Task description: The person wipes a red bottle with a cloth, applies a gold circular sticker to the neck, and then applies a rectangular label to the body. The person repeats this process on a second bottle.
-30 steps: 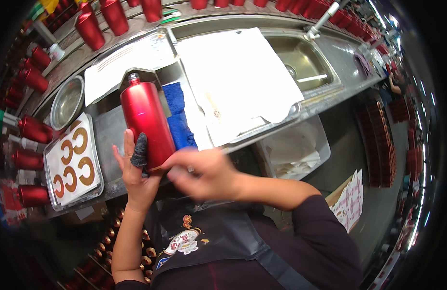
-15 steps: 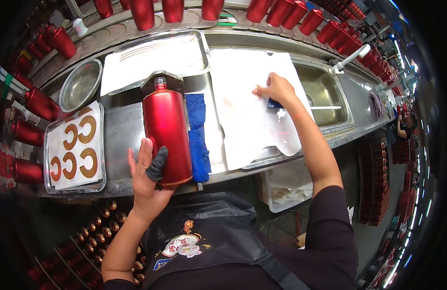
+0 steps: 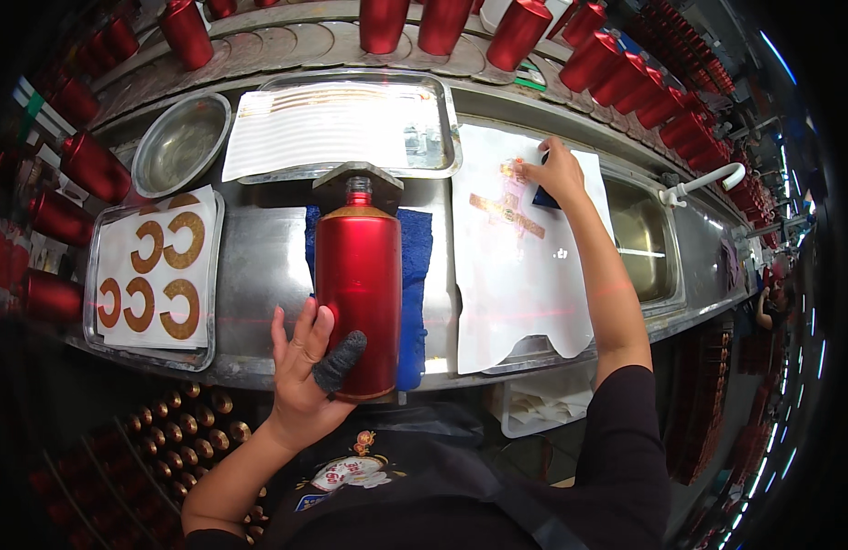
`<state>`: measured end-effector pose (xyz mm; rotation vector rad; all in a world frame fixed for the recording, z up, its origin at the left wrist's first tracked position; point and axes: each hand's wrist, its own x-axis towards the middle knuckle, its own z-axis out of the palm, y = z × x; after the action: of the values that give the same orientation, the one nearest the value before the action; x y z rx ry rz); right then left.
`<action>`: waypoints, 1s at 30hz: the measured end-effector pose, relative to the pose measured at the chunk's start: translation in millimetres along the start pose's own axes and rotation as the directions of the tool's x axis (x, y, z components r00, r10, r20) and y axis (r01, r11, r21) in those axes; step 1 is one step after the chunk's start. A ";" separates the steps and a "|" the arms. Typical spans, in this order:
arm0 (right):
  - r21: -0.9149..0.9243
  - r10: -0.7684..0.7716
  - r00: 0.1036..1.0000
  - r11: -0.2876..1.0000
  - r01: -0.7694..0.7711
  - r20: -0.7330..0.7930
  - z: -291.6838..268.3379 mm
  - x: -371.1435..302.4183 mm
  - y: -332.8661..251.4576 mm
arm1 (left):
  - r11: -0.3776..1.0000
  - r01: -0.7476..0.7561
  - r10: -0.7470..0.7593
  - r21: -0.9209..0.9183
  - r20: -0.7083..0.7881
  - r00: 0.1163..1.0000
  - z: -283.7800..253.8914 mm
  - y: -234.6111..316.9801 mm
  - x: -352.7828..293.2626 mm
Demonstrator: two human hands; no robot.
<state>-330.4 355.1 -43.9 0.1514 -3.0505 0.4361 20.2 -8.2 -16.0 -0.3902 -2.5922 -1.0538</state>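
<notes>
A red metallic bottle [image 3: 358, 293] lies in front of me on a blue cloth [image 3: 415, 266], its threaded neck at a dark metal holder [image 3: 387, 190]. My left hand [image 3: 307, 380] rests at the bottle's lower left with fingers stretched out. Its thumb, in a dark grey finger cover, touches the bottle's side. My right hand [image 3: 561, 176] is closed over the white sheet [image 3: 497, 312], fingertips beside a gold decal [image 3: 508, 215]. A dark blue flat piece [image 3: 544, 198] shows tucked under its palm; its far part is hidden.
At left, a tray [image 3: 213, 302] bears gold C-shaped decals [image 3: 179, 309]. Behind it stands a metal bowl [image 3: 181, 142]. A far tray [image 3: 451, 128] holds striped white sheets. The sink [image 3: 658, 266] with a white tap [image 3: 708, 183] lies right. Red bottles [image 3: 442, 27] line the conveyor [image 3: 286, 46].
The view has shifted, so the bench appears farther right and lower. My right hand has moved slightly farther away across the sheet with the blue piece. My left hand stays against the bottle.
</notes>
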 end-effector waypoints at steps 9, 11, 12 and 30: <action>0.418 0.038 0.936 0.888 -0.192 0.349 21.2 97.7 36.1 | 0.998 -0.030 0.030 -0.050 0.002 1.000 -1.2 -1.9 1.5; 0.649 -0.058 0.980 0.757 -0.083 0.193 26.8 92.7 36.4 | 0.998 -0.032 0.033 -0.059 0.008 0.999 -2.1 -0.4 2.9; 0.706 -0.023 0.992 0.704 -0.070 0.121 28.7 83.9 32.7 | 0.998 -0.019 0.020 -0.065 0.005 1.000 -2.6 0.4 3.5; 0.625 -0.452 0.839 0.571 0.532 -0.301 -151.5 -157.4 -150.2 | 0.890 0.086 -0.174 -0.449 -0.158 0.972 -40.7 31.5 74.3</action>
<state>-151.9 268.4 131.9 0.9497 -2.3863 1.4356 -28.7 -5.6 60.0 -0.1987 -2.2179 -1.6459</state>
